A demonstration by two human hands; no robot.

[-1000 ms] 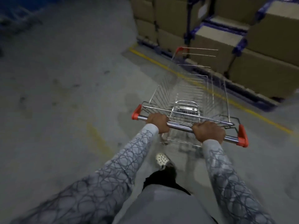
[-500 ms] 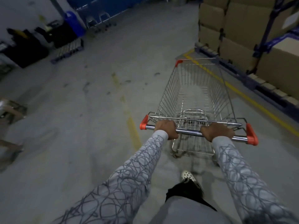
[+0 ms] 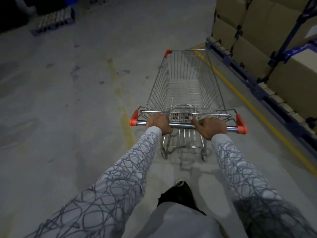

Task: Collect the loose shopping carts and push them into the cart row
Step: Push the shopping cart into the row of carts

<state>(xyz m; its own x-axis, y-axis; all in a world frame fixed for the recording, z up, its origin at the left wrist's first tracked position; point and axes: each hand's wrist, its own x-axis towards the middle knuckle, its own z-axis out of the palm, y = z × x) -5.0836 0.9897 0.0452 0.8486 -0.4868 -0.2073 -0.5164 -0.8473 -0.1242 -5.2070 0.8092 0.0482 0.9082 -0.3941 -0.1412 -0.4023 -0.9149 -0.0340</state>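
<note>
here the shopping cart (image 3: 186, 86) stands on the grey concrete floor (image 3: 65, 103) straight ahead of the person, its wire basket pointing away. the left hand (image 3: 158, 124) wraps the chrome handle bar (image 3: 181, 125) near its left end, fingers curled over the top, just inside the red end cap (image 3: 133, 118). the right hand (image 3: 212, 127) grips the same bar toward the right end, near the other red cap (image 3: 241, 125), with one digit stretched out toward the middle; whether it is thumb or finger i cannot tell. the two hands are apart, with bare bar between them. both arms are in grey sleeves (image 3: 130, 169) marked with dark scribbled lines. under the bar the rear wheels (image 3: 164, 154) touch the floor. a yellow line (image 3: 253, 109) runs along the floor to the right of the cart, and beyond it stand stacked cardboard boxes (image 3: 253, 23) on a blue rack (image 3: 291, 52). a fainter, worn yellow stripe (image 3: 120, 100) lies left of the cart. far off at the upper left sits a dark pallet (image 3: 53, 23). a shoe tip (image 3: 180, 183) shows below, behind the cart.
</note>
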